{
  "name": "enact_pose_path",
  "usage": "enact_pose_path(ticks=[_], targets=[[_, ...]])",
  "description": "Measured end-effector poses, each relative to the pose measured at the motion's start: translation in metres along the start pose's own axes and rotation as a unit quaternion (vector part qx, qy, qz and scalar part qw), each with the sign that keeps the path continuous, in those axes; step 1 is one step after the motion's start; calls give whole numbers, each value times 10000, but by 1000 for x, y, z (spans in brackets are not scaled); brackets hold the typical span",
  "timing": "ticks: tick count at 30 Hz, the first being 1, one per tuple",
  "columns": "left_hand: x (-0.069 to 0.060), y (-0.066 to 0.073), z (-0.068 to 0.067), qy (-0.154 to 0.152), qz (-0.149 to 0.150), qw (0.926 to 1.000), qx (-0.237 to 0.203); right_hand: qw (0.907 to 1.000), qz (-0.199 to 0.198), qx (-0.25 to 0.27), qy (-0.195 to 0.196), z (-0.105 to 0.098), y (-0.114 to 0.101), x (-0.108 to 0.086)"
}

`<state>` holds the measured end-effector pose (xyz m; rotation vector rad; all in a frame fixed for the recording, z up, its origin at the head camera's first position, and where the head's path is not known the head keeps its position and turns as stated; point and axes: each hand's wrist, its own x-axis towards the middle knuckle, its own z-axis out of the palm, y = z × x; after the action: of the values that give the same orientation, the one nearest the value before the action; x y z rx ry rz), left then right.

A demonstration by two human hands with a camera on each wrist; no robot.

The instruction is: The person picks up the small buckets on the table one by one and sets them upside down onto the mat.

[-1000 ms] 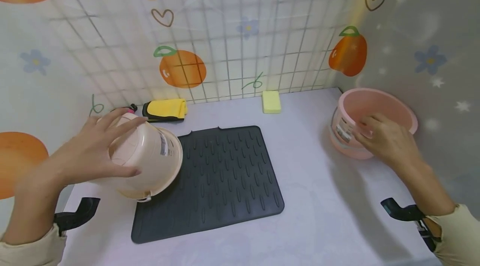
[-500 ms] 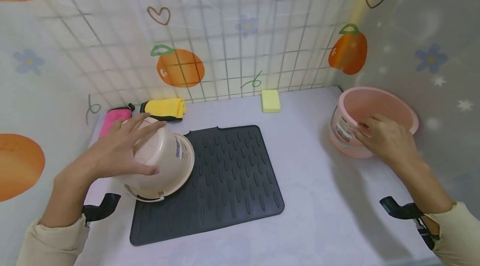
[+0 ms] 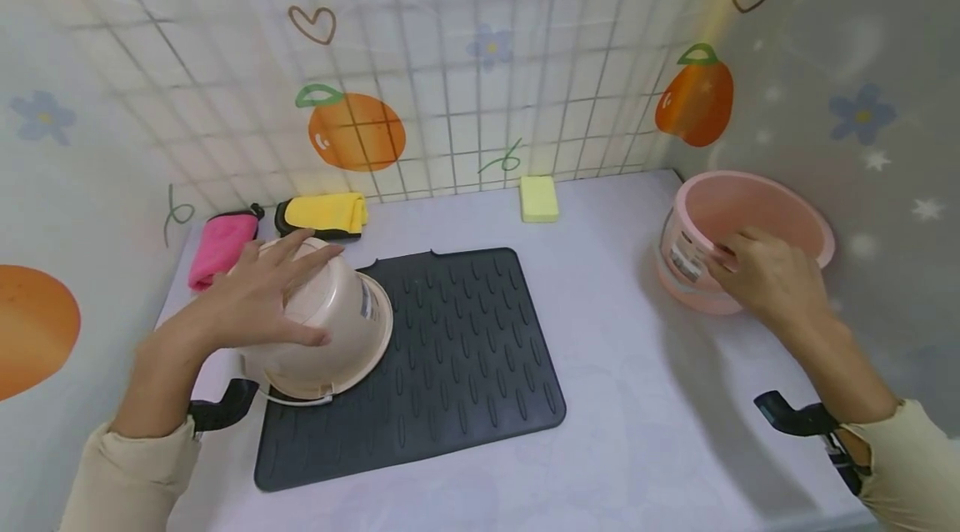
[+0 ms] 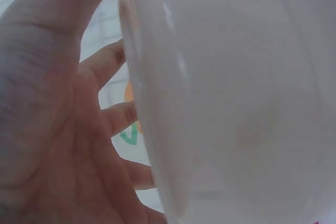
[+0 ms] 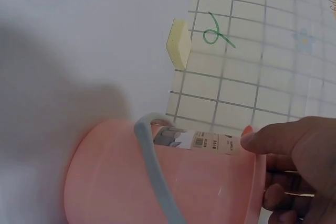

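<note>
A cream bucket point(image 3: 351, 323) stands upside down at the left of the dark ribbed mat point(image 3: 465, 348), its rim partly over the mat. My left hand point(image 3: 255, 298) holds it by the base, thumb and fingers spread around the edge. In the left wrist view a gap shows between the palm and the bucket's pale base point(image 4: 236, 77). Over at the right, a pink bucket point(image 3: 690, 223) sits upright with its grey handle point(image 5: 157, 171) lowered. My right hand point(image 3: 780, 273) pinches its rim, thumb outside and fingers inside.
Along the back wall lie a folded pink cloth point(image 3: 221, 248), a folded yellow cloth point(image 3: 326, 213) with black edging and a pale yellow sponge point(image 3: 539, 198). The patterned curtain over a wire grid point(image 3: 450, 82) closes off the back; side walls flank the table.
My left hand has carried the cream bucket rightward, further onto the mat, uncovering the pink cloth behind it. The right hand keeps its hold on the pink bucket's rim.
</note>
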<state>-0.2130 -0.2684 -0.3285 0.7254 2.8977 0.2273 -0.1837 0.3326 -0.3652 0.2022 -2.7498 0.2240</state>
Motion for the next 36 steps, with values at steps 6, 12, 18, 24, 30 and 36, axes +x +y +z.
enact_pose_path(ticks=[6,12,18,24,30,36], targets=[[14,0,4,-291,-287,9991,57,10000,7,-66,-18,2,0,1],[18,-3,1,-479,-322,9983,-88,9994,-162,-176,235,6,0,2],[14,-2,6,-99,-211,9996,-159,9978,-292,-31,593,6,4,4],[5,6,15,934,259,9953,-55,9913,-506,287,1185,-5,6,5],[8,19,17,2100,1082,9712,-317,9846,-589,449,1584,-14,-1,7],[18,32,22,2554,1612,9519,-520,9812,-213,892,1696,-19,-6,1]])
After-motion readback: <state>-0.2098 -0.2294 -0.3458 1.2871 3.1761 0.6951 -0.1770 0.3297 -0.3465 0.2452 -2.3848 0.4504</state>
